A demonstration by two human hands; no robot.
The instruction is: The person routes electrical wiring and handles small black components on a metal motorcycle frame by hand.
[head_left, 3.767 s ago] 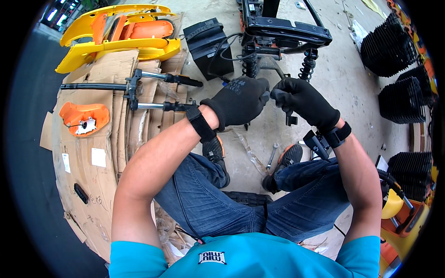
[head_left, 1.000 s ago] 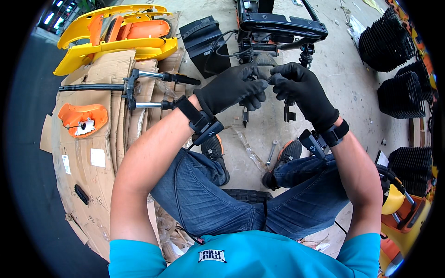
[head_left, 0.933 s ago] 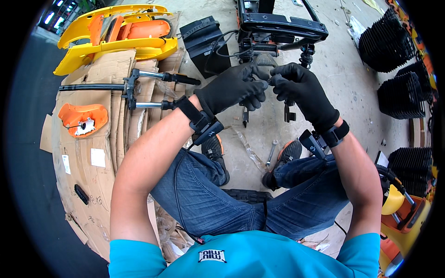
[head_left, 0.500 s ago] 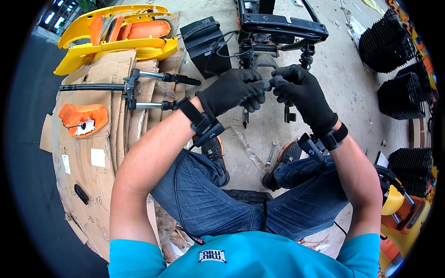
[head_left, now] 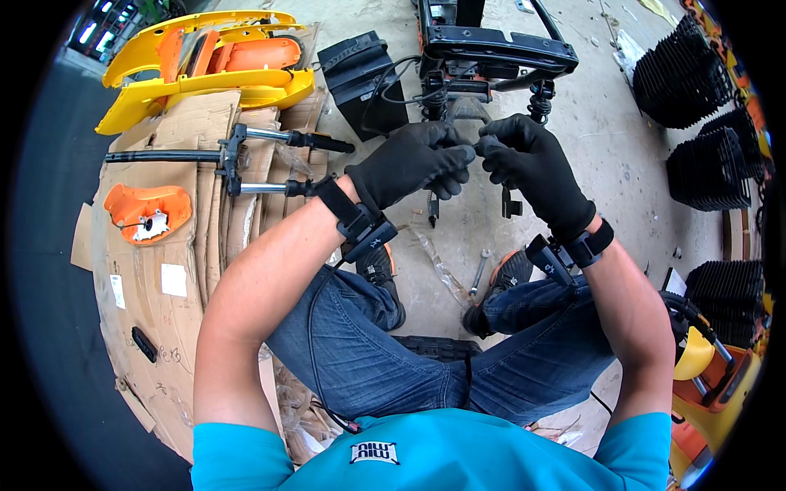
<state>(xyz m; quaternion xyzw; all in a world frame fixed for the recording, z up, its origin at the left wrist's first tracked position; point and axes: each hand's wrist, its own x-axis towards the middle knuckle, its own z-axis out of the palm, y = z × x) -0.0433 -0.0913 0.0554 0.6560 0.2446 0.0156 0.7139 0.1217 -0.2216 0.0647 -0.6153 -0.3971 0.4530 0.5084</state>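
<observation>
The left hand and the right hand, both in black gloves, are meeting fingertip to fingertip in the upper centre of the frame, pinching a small part between them; it is too small to identify. Both hands are closing on it, fingers curled together. Compared with a second ago, the 2 hands are sitting slightly higher and tighter together, closer to the black frame with its 2 coil springs at the top edge, so the fine fingertip work looks to be continuing rather than finishing.

Just below the hands, a wrench is lying on the concrete floor between the person's shoes. To the left, a handlebar assembly is resting on flattened cardboard, with an orange cover beside it. A black box is standing in the upper centre-left; whether anything is inside it cannot be told. A yellow body shell in the upper left is cradling an orange panel. Stacks of black ribbed parts are lining the right edge.
</observation>
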